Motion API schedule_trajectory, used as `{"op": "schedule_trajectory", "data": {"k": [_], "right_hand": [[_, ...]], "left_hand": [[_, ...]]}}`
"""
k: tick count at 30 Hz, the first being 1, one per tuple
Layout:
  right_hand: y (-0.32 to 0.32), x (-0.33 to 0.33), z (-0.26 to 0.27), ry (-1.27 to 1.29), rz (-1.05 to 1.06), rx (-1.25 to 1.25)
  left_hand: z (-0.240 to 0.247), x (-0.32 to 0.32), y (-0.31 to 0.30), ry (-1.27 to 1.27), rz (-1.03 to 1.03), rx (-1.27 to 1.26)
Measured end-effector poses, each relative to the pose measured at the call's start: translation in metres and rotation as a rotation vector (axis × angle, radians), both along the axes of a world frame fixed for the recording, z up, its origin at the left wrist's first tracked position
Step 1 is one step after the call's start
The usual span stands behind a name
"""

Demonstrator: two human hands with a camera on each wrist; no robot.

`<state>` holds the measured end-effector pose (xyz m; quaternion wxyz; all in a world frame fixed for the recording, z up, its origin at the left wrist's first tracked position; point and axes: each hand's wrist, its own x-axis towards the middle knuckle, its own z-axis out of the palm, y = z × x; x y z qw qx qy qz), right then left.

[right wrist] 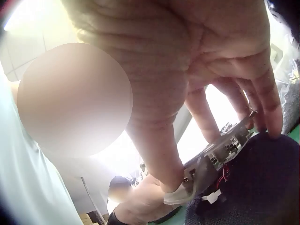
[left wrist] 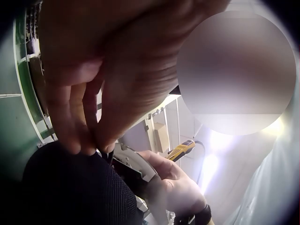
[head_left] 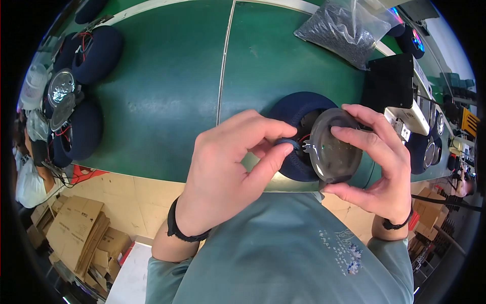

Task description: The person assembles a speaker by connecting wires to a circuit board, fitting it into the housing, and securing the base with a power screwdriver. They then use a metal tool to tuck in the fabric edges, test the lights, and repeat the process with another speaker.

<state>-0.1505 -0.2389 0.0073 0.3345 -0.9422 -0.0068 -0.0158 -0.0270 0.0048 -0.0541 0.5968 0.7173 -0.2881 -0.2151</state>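
Observation:
A navy fabric-covered round housing (head_left: 304,104) lies open on the green table, with red wires inside it. My right hand (head_left: 382,157) grips a smoky translucent round cover (head_left: 336,152) by its edge, tilted up over the housing's right side. In the right wrist view, circuit parts (right wrist: 229,149) show on the underside of the cover. Between thumb and forefinger my left hand (head_left: 228,162) pinches a small dark blue piece (head_left: 287,142) at the left of the housing's opening. Whether this piece is part of the housing's fabric, I cannot tell.
More navy housings (head_left: 101,55) with loose wires stand at the left end of the green table (head_left: 167,76). A clear bag of dark bits (head_left: 339,33) lies at the back right, near a black and white box-shaped device (head_left: 392,81). Flattened cardboard boxes (head_left: 76,228) lean below left.

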Motion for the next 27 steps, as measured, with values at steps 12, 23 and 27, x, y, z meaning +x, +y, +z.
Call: {"op": "schedule_trajectory", "data": {"k": [12,23,27], "right_hand": [[0.004,0.002,0.003,0.039,-0.02,0.043],[0.012,0.004,0.0,0.011,0.016,-0.042],[0.013,0.005,0.002,0.011,0.043,-0.073]], "left_hand": [[-0.007,-0.002,0.002,-0.048,-0.008,-0.058],[-0.01,-0.005,-0.002,0.17,0.048,-0.259],[-0.002,-0.005,0.002,0.239,0.019,-0.056]]}}
